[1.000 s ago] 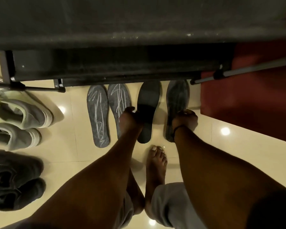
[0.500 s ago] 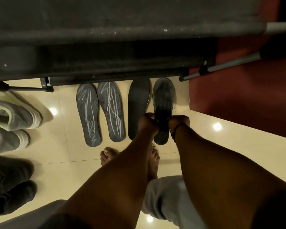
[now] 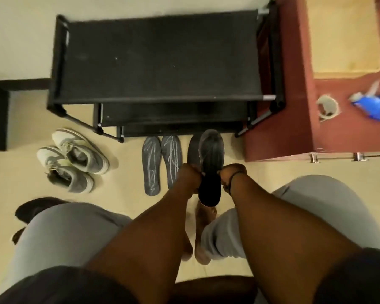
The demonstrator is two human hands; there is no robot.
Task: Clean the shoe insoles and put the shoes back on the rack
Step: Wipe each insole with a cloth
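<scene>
Both hands hold a dark insole (image 3: 211, 163) lifted off the floor: my left hand (image 3: 190, 176) grips its left edge and my right hand (image 3: 230, 175) grips its right edge. Under it another dark insole (image 3: 193, 153) lies on the floor. Two grey insoles with pale scratch marks (image 3: 151, 165) (image 3: 172, 160) lie side by side to the left. A pair of grey and white sneakers (image 3: 75, 159) stands further left. The black shoe rack (image 3: 158, 62) is behind the insoles.
A red-brown cabinet (image 3: 294, 106) stands right of the rack, with a blue object (image 3: 375, 104) and a round white thing (image 3: 327, 106) on top. A dark shoe (image 3: 34, 208) shows at lower left, partly hidden by my knee. My bare feet (image 3: 204, 233) are below the insole.
The view has risen and pulled back, so the whole rack top now shows. Both hands have lifted the right dark insole off the floor.
</scene>
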